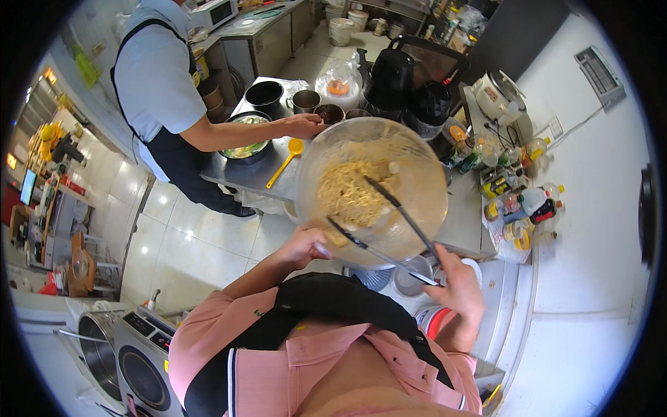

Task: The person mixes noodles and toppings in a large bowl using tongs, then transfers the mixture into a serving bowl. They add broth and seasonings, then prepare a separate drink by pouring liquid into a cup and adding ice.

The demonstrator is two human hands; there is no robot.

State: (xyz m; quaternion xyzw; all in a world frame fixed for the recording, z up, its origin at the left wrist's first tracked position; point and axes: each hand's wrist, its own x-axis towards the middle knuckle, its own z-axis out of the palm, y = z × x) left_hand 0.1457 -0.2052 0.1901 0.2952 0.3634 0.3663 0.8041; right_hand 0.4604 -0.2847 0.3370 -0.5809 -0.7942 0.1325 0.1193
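Observation:
My left hand (304,245) grips the near left rim of a large translucent mixing bowl (417,156). Inside lies a mound of yellow noodles (349,190), with pale, sauce-like smears up the bowl's wall. In my right hand (458,284) is a pair of metal tongs (406,213) with black tips. The tongs stand spread apart over the bowl; one tip reaches the middle of the noodles, the other is near their lower left edge. Nothing shows clearly between the tips.
Across the steel table (245,172), a co-worker's hand (305,125) reaches to a container by the bowl. Nearby are a pan of food (247,136), a yellow spoon (284,161) and a black blender (391,73). Bottles (521,203) crowd the right; an induction cooker (143,372) stands lower left.

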